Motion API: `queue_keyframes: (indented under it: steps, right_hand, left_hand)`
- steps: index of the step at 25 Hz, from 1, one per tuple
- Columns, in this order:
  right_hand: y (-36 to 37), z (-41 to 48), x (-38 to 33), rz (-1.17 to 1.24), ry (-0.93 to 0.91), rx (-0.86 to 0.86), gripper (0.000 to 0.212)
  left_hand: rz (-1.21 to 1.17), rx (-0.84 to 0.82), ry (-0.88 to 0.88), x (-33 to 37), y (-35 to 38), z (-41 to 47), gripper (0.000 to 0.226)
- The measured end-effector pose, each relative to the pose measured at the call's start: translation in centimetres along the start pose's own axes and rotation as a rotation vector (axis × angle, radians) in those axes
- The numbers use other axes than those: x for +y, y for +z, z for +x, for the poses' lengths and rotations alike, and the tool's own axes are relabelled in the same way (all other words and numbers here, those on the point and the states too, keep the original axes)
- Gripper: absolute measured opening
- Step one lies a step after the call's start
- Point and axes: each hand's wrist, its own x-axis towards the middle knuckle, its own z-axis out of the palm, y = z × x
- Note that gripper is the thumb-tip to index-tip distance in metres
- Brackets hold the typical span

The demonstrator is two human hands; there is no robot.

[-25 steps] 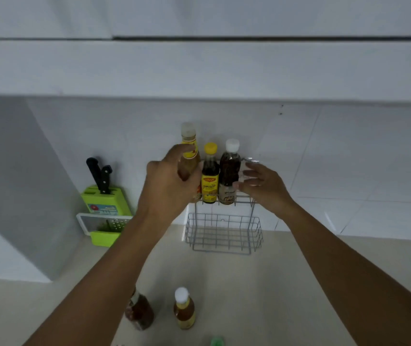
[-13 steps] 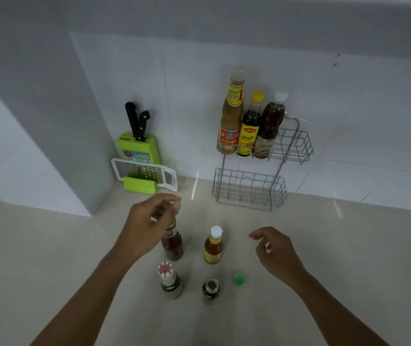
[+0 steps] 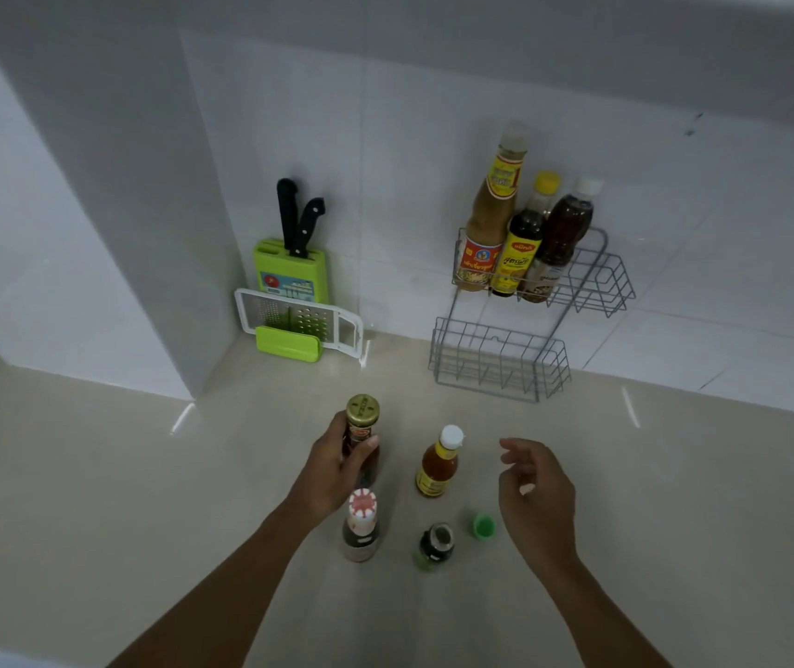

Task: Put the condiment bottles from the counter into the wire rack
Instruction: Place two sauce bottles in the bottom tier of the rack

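Low in the frame's middle, the left hand is wrapped around a gold-capped bottle standing on the worktop. The right hand hovers empty, fingers loosely spread, beside a white-capped bottle. Upper right, the wire rack holds three bottles on its top tier.

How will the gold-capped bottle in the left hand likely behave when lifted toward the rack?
The gold-capped bottle looks like glass, so probably rigid, fragile, and slick. It seems nearly full, so likely heavy for its size. The left hand wraps its body, which should keep it steady.
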Motion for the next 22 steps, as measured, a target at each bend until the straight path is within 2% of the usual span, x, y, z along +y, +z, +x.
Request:
queue_keyframes:
  steps: [3,6,8,9,12,14,15,17,18,20,21,22]
  right_hand:
    - [-0.3,1.6,-5.0,0.043,-0.152,0.024,0.042]
    - [-0.8,4.5,-12.2,0.035,-0.441,-0.135,0.030]
    - [-1.5,6.7,-16.8,-0.103,-0.661,-0.322,0.036]
    - [-1.9,8.0,-18.8,-0.212,-0.796,-0.354,0.037]
    - [-3.6,11.5,-23.2,-0.473,-1.174,-0.289,0.035]
    - [-4.4,12.8,-24.4,-0.618,-1.262,-0.304,0.036]
    - [-4.4,13.1,-24.5,-0.686,-1.233,-0.315,0.038]
    - [-4.0,13.2,-24.1,-0.763,-1.027,-0.270,0.042]
    - [-3.6,13.4,-23.6,-0.763,-0.851,-0.234,0.042]
    - [-2.9,14.4,-22.5,-0.743,-0.494,-0.234,0.035]
    - [-2.9,14.7,-22.1,-0.766,-0.387,-0.270,0.030]
    - [-2.9,14.9,-21.8,-0.765,-0.333,-0.300,0.027]
  left_hand:
    - [-0.060,-0.006,0.124,2.4,-0.9,0.6,0.024]
    - [-0.129,-0.075,0.325,7.8,-2.6,2.1,0.029]
    - [-0.050,-0.101,0.476,11.9,-3.8,3.2,0.034]
    - [0.025,-0.098,0.557,13.7,-4.4,3.7,0.033]
    - [0.108,-0.151,0.665,18.2,-5.4,4.2,0.028]
    - [-0.021,-0.260,0.611,20.2,-5.4,4.5,0.026]
    - [-0.077,-0.296,0.563,21.0,-5.2,4.7,0.025]
    - [-0.088,-0.287,0.506,21.9,-4.5,5.4,0.026]
    - [0.016,-0.214,0.519,21.9,-4.1,5.7,0.031]
    - [0.450,0.033,0.598,21.3,-2.7,6.6,0.049]
    - [0.637,0.141,0.623,21.1,-1.9,6.9,0.054]
    - [0.703,0.194,0.617,21.0,-1.2,7.0,0.056]
